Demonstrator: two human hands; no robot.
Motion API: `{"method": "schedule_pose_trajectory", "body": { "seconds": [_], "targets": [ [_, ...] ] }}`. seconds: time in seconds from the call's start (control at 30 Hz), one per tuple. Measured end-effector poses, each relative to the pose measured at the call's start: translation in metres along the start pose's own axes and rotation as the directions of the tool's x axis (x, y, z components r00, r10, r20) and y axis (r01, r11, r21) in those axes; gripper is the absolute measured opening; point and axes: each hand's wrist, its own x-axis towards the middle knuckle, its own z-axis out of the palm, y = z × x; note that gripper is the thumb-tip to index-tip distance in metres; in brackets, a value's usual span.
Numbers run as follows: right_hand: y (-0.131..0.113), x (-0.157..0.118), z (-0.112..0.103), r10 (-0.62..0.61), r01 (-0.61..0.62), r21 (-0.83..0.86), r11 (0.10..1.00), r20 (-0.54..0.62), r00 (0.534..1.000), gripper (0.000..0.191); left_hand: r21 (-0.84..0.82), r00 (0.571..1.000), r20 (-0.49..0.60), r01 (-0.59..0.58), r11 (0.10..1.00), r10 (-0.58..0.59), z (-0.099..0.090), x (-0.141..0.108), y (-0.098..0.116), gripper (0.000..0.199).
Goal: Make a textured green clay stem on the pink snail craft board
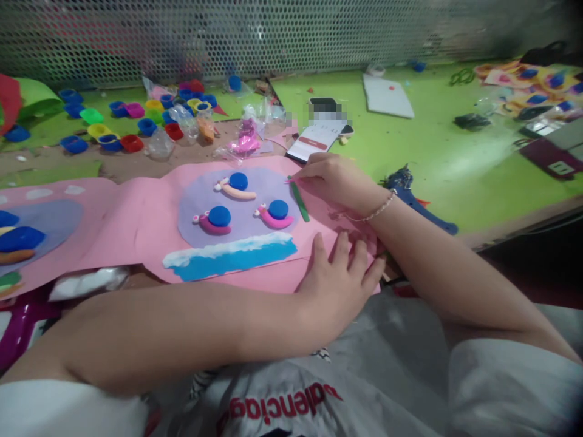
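Note:
Spread on the table, a pink sheet (132, 212) bears a purple oval with three snail figures made of blue caps and clay bodies. Below them runs a blue and white strip (237, 258). A green clay stem (299, 200) lies right of the oval, with a small pink bit at its top. My right hand (334, 179) has its fingertips pinched at that top end; what lies between them is too small to make out. Lying on the sheet's lower right part, my left hand (337, 282) has its fingers spread and holds nothing.
Colourful caps (132, 142) and small plastic bags (182, 121) lie behind the sheet. A phone (316, 136) rests just beyond my right hand. Farther right are a white board (387, 96), a dark blue tool (423, 209) and a maroon case (551, 159). A perforated screen (228, 36) borders the back.

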Motion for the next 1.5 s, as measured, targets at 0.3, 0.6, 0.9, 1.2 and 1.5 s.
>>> {"method": "schedule_pose_trajectory", "body": {
  "seconds": [0.3,0.6,0.9,1.2,1.5],
  "targets": [
    [0.008,0.001,0.002,0.014,-0.012,0.077,0.997,-0.030,0.999,0.029,0.000,1.000,0.004,-0.002,1.000,0.002,0.000,0.001,0.000,0.051],
    [0.000,0.000,-0.001,0.012,-0.012,-0.008,1.000,-0.003,1.000,0.029,-0.019,1.000,0.013,-0.001,1.000,0.002,-0.002,0.000,0.001,0.050],
    [0.000,0.000,0.000,0.010,-0.010,0.001,1.000,-0.009,1.000,0.028,-0.014,1.000,0.005,-0.003,1.000,0.003,-0.001,0.000,0.000,0.051],
    [0.004,0.000,0.002,0.001,0.000,0.028,1.000,-0.023,1.000,0.028,-0.008,0.999,0.036,-0.008,1.000,0.008,-0.002,0.001,0.000,0.054],
    [0.004,0.001,0.001,0.004,-0.004,0.002,1.000,-0.004,1.000,0.029,-0.003,1.000,0.021,0.000,1.000,0.000,-0.002,0.000,-0.001,0.052]
  ]
}}
